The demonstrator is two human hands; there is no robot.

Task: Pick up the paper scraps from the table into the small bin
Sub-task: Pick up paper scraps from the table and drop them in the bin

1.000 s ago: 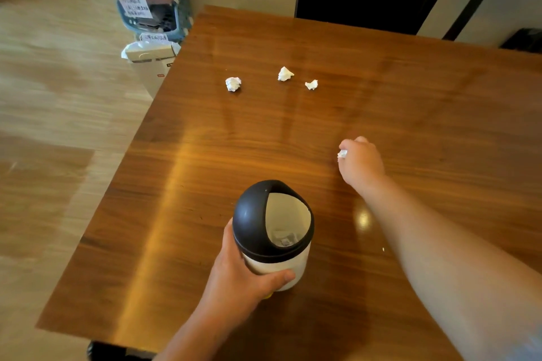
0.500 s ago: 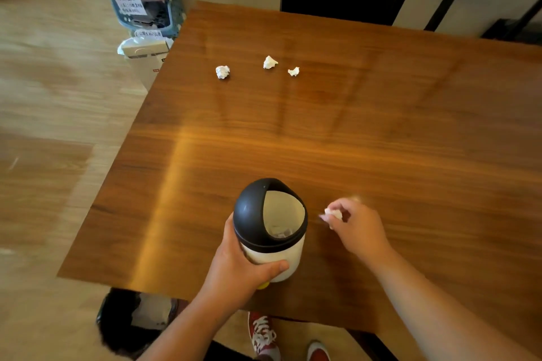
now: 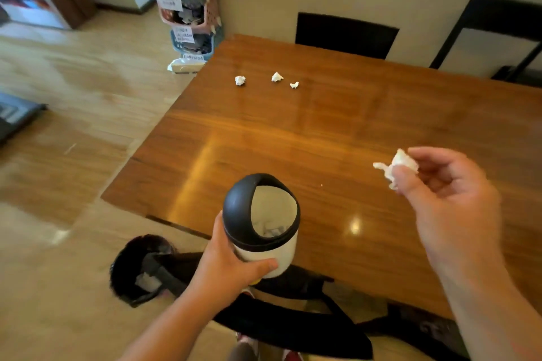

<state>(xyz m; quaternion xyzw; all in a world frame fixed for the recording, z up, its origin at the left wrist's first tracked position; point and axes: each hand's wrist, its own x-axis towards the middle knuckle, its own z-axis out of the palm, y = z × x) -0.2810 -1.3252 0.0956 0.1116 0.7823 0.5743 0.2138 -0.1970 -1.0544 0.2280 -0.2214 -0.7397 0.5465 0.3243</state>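
Note:
A small white bin (image 3: pixel 268 255) with a black domed lid and an open mouth is at the table's near edge, my left hand (image 3: pixel 228 268) wrapped around its body. Some paper lies inside it. My right hand (image 3: pixel 445 184) is raised to the right of the bin, pinching a crumpled white paper scrap (image 3: pixel 397 165) between thumb and fingers. Three more white scraps lie far back on the wooden table (image 3: pixel 337 141): one at the left (image 3: pixel 240 80), one in the middle (image 3: pixel 276 77), a small one at the right (image 3: pixel 294 85).
A black chair back (image 3: pixel 346 35) stands behind the table's far edge, another dark frame (image 3: pixel 498 38) at the far right. Stacked baskets (image 3: pixel 187 12) stand on the floor past the far left corner. A black chair and bag (image 3: pixel 146 269) sit below the near edge.
My right hand has lifted with the scrap, up and to the right, away from the bin's mouth. The bin has drawn back to the table's near edge, and the view has tilted up.

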